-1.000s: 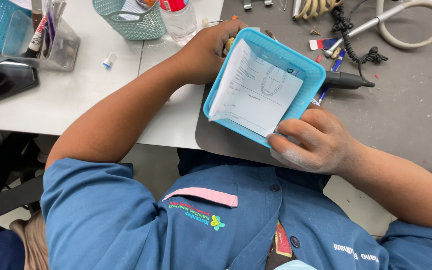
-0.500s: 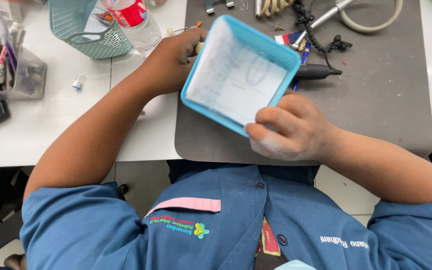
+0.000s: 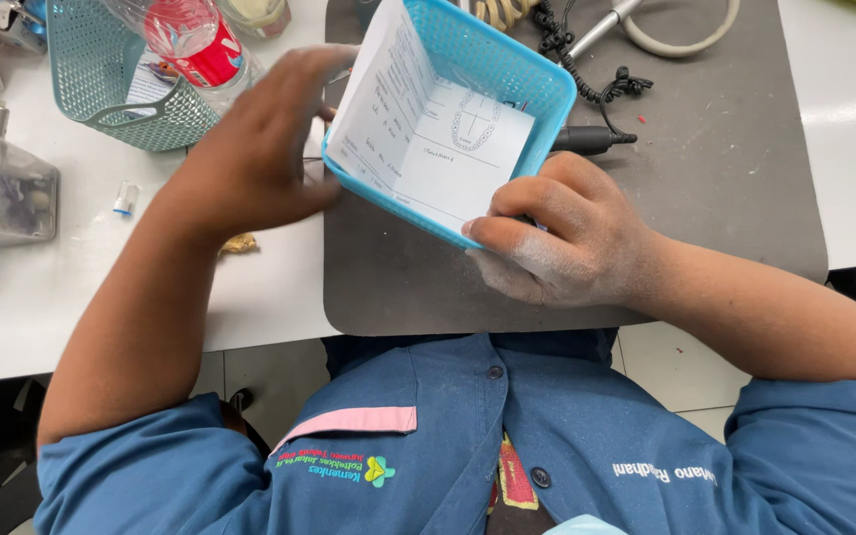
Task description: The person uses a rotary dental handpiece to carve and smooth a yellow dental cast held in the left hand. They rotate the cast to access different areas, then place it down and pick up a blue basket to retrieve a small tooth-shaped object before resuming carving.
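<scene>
Right hand [image 3: 557,238], dusty white, gripping the blue basket [image 3: 507,59] with a folded paper [image 3: 428,139] inside. Left hand [image 3: 260,149] loose, fingers spread against the basket's side, over the grey mat [image 3: 725,149]

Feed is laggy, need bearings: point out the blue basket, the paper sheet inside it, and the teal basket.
blue basket [image 3: 522,74], head view, on its inner mesh wall.
paper sheet [image 3: 453,163], head view, on its flat middle.
teal basket [image 3: 86,69], head view, on its side wall.
</scene>
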